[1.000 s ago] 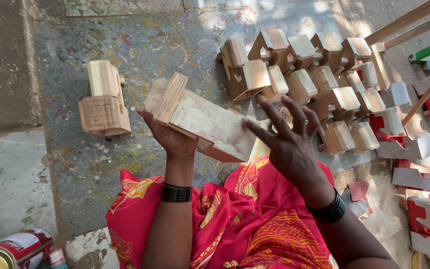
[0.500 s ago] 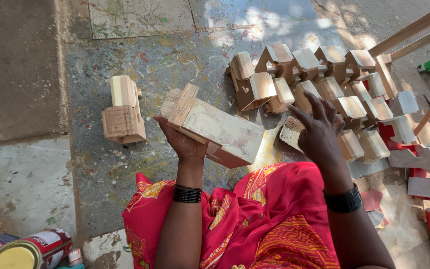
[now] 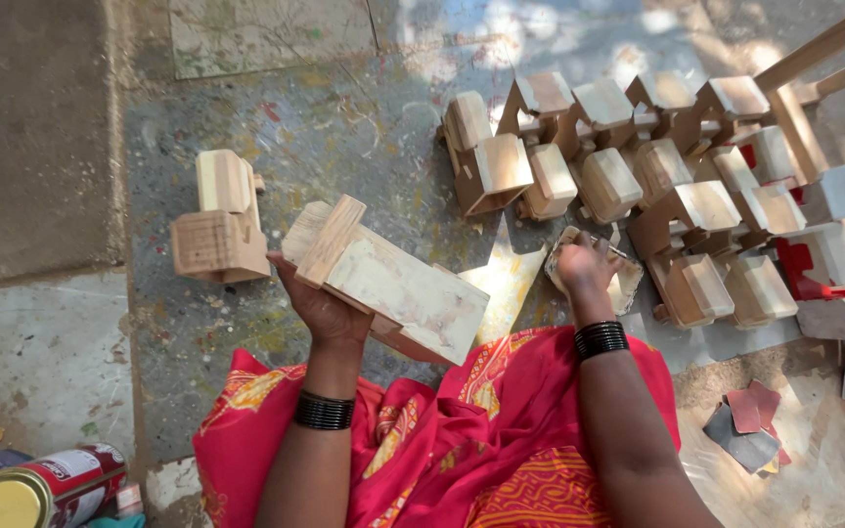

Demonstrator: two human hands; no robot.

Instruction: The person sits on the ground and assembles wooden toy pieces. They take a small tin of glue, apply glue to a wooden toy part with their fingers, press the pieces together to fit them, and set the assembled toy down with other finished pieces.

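Note:
My left hand (image 3: 320, 305) holds up a bare wooden toy vehicle (image 3: 398, 286) from beneath, tilted, over my red cloth-covered lap (image 3: 462, 440). My right hand (image 3: 584, 264) is down on the floor to the right, its fingers curled on a pale, curled sheet that looks like sandpaper (image 3: 628, 286). That sheet lies just in front of a cluster of several similar unpainted wooden toys (image 3: 608, 181). Both wrists wear black bangles.
One more wooden toy (image 3: 217, 220) stands alone on the paint-stained floor at left. Grey and red painted pieces (image 3: 823, 259) lie at the right, under wooden slats (image 3: 814, 49). Paint tins (image 3: 36, 484) sit bottom left; small sandpaper scraps (image 3: 745, 420) bottom right.
My right hand has moved from beside the held toy down to the floor and closed its spread fingers on the sheet. The left hand still holds the toy.

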